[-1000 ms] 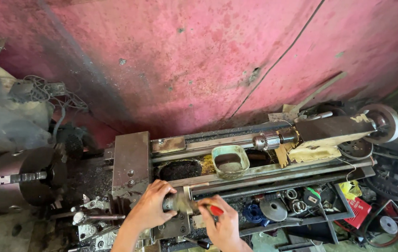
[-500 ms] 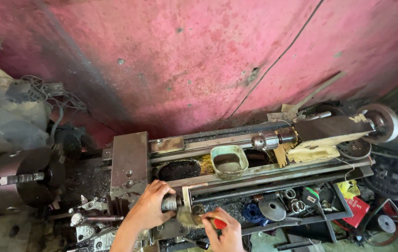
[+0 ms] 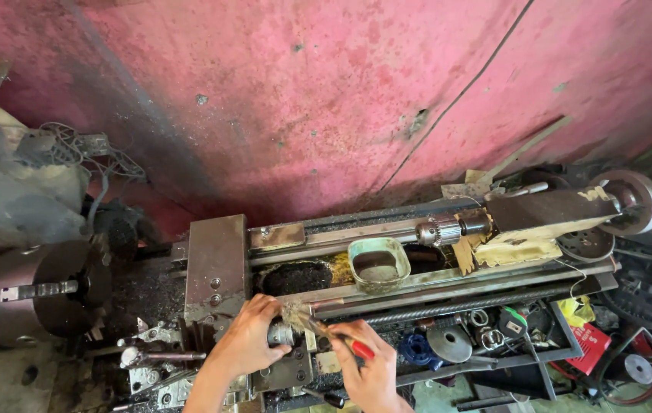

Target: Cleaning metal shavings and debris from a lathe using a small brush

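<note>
I look down on an old metal lathe (image 3: 387, 283) set against a pink wall. My left hand (image 3: 246, 340) is closed around a round metal handwheel (image 3: 281, 334) on the front of the carriage (image 3: 216, 268). My right hand (image 3: 368, 367) grips a brush with a red handle (image 3: 360, 349). Its worn bristles (image 3: 293, 313) touch the carriage just above the handwheel, between my two hands. The chuck (image 3: 24, 294) sits at the far left.
A green tub (image 3: 378, 264) with dark liquid stands on the lathe bed. A drill chuck (image 3: 439, 232) sticks out of the tailstock (image 3: 555, 210) at right. A tray under the bed holds gears, discs and small parts (image 3: 448, 344). Metal swarf (image 3: 295, 277) lies on the bed.
The brush tip has moved up and left, from below the handwheel onto the carriage above it. My left hand stays on the handwheel. The view has shifted slightly.
</note>
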